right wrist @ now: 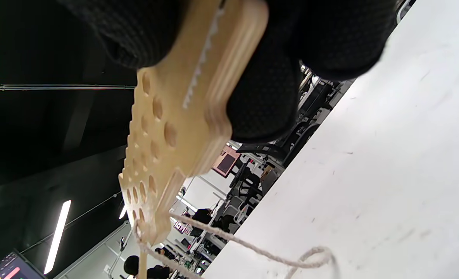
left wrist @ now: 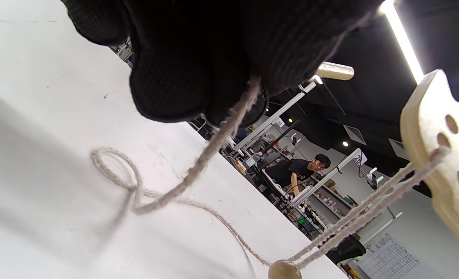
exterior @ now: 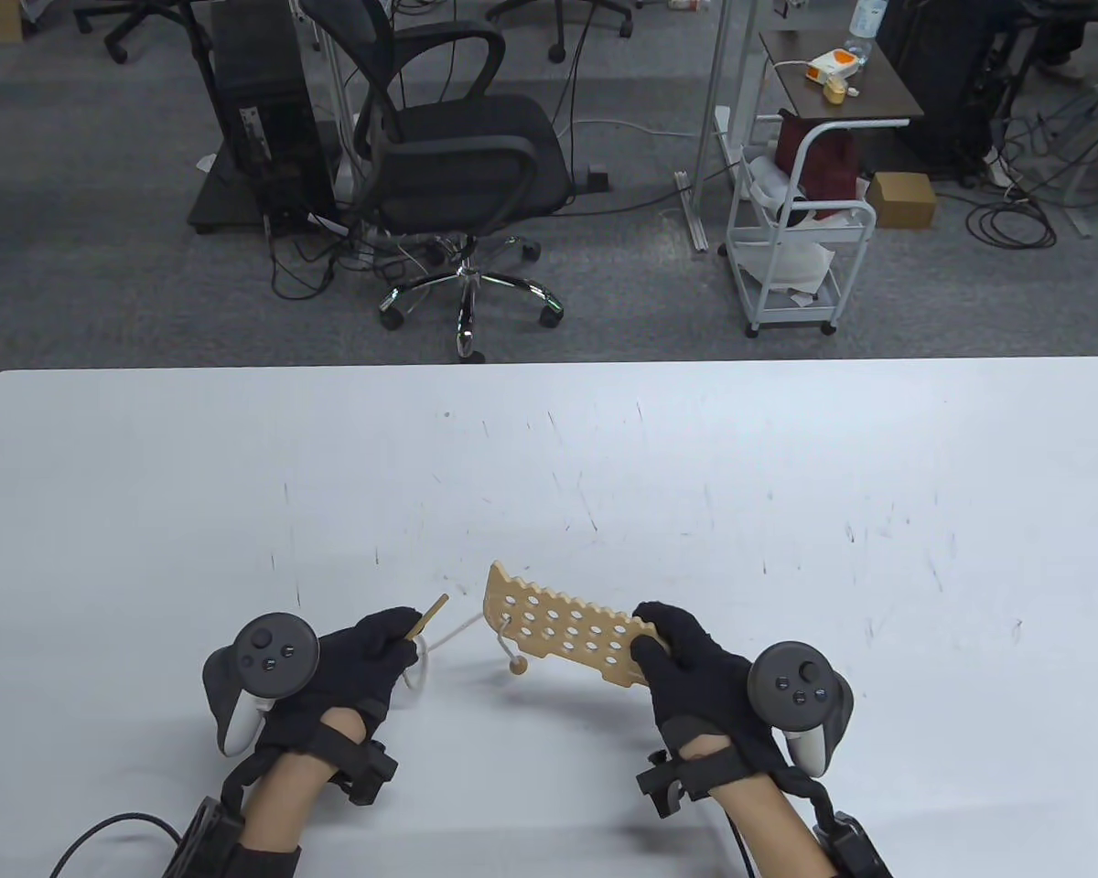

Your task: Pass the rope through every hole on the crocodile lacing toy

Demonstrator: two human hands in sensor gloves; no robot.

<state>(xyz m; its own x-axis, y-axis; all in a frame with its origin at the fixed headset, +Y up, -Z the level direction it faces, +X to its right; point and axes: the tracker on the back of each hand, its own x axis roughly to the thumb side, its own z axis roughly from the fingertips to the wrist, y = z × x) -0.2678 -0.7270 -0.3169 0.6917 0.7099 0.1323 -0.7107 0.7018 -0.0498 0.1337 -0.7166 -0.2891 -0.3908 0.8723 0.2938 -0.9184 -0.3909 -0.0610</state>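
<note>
The wooden crocodile lacing toy [exterior: 563, 626] has many round holes and is held tilted above the white table [exterior: 549, 457]. My right hand [exterior: 672, 645] grips its near right end, also seen in the right wrist view [right wrist: 167, 128]. My left hand [exterior: 389, 645] pinches a thin wooden needle [exterior: 425, 618] tied to the white rope [exterior: 453, 631]. The rope runs through a hole at the toy's left end [left wrist: 435, 155] and ends in a wooden bead [exterior: 517, 666] hanging below. Slack rope loops on the table [left wrist: 125, 182].
The hands work near the table's front edge, left of centre. Beyond the table's far edge stand an office chair [exterior: 448, 155] and a white trolley [exterior: 801, 247] on the floor.
</note>
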